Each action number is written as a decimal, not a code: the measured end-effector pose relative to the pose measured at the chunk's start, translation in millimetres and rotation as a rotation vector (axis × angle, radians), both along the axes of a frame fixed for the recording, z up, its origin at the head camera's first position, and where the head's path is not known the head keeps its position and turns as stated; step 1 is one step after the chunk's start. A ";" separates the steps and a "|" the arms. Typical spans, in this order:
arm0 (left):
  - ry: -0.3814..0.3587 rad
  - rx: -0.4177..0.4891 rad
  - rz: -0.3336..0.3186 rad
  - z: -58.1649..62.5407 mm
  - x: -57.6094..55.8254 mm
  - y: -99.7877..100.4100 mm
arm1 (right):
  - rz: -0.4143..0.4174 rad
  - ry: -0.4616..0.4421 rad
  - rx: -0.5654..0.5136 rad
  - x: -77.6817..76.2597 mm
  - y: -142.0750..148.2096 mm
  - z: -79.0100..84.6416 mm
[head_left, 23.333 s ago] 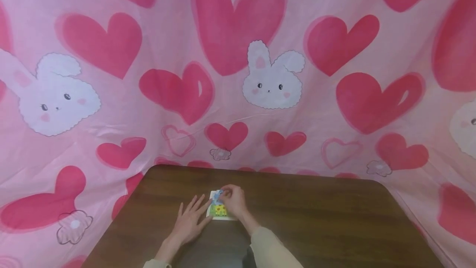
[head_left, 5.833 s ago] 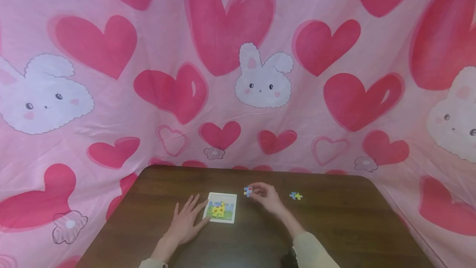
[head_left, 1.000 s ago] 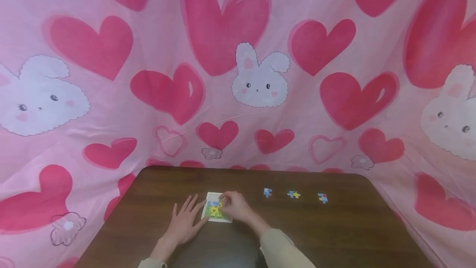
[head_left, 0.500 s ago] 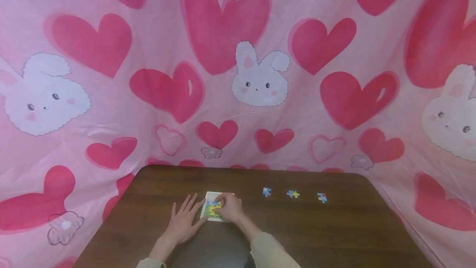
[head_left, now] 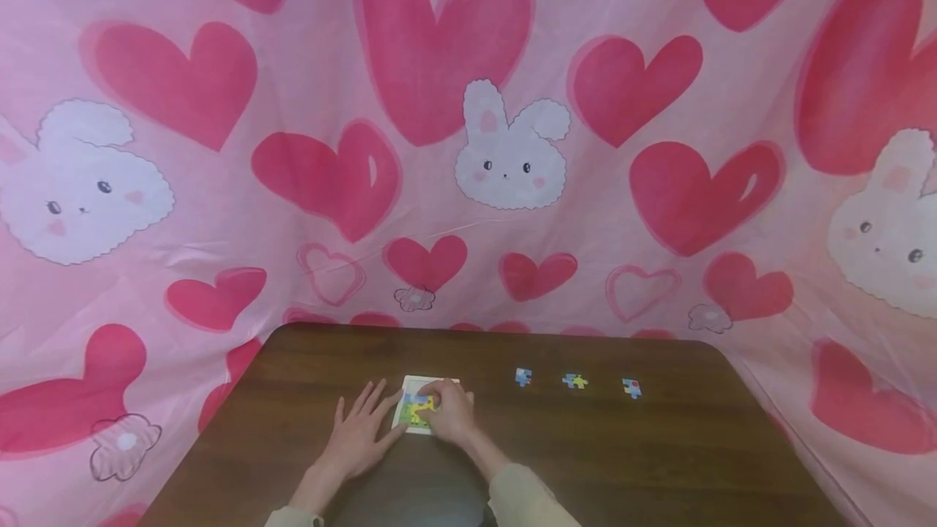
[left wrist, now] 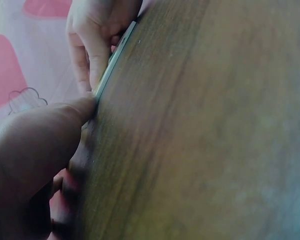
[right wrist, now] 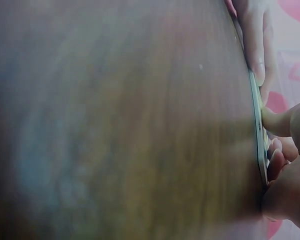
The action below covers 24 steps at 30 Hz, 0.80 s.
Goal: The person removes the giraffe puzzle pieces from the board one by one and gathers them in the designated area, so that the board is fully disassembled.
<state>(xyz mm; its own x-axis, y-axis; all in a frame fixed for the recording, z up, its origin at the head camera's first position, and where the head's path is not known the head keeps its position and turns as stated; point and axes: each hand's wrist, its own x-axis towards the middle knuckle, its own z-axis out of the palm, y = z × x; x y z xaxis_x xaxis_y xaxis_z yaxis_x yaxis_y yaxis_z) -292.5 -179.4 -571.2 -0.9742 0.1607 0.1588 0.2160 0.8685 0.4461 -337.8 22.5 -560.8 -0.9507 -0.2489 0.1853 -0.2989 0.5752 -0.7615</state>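
Note:
A small framed jigsaw puzzle (head_left: 401, 415) with a yellow giraffe picture lies flat on the table, left of centre. My left hand (head_left: 359, 429) rests along its left side, fingers spread, its thumb at the lower left corner. In the left wrist view that thumb touches the puzzle's thin edge. My right hand (head_left: 454, 411) reaches over the right half, thumb and index finger pinching at a puzzle piece (head_left: 422, 401) in the frame; the hand hides much of that half. In the right wrist view my right thumb (right wrist: 277, 121) presses on the puzzle's face.
Three loose puzzle pieces lie in a row on the brown table (head_left: 659, 446): a blue and white one (head_left: 523, 377), a blue and yellow one (head_left: 575, 381), and one with a red spot (head_left: 632, 388). Behind hangs a pink cloth (head_left: 439, 202) with hearts and rabbits.
Since the oldest frame, three pieces have come to lie right of the puzzle. Over the last second my right hand has shifted slightly left over the puzzle. My left hand stays at its side.

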 end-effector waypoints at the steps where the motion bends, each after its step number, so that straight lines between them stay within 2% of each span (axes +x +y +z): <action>1: -0.007 -0.003 0.001 0.9 0.5 -0.1 | -0.002 0.012 -0.006 0.2 -0.3 -0.9; 7: -0.021 -0.025 0.009 5.6 1.0 -0.2 | -0.019 0.077 -0.015 0.5 -2.8 -6.2; 10: -0.020 -0.027 0.010 4.2 0.1 -0.6 | -0.019 0.081 -0.022 0.2 -2.6 -6.8; 17: 0.079 0.021 -0.018 -8.8 -2.3 -1.5 | -0.005 0.099 -0.043 0.8 1.7 -10.0; 20: 0.093 0.025 -0.023 -10.6 -2.4 -1.0 | -0.005 0.114 -0.045 1.8 3.2 -10.1; 24: 0.051 0.004 -0.007 -5.8 -1.4 1.1 | -0.013 0.156 -0.043 3.6 4.0 -11.4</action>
<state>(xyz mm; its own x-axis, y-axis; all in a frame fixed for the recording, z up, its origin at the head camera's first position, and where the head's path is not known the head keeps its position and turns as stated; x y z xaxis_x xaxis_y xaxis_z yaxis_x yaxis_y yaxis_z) -293.9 -178.4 -577.0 -0.9636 0.1666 0.2090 0.2445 0.8654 0.4374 -334.2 26.5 -572.2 -0.9124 -0.2257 0.3415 -0.4088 0.5474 -0.7302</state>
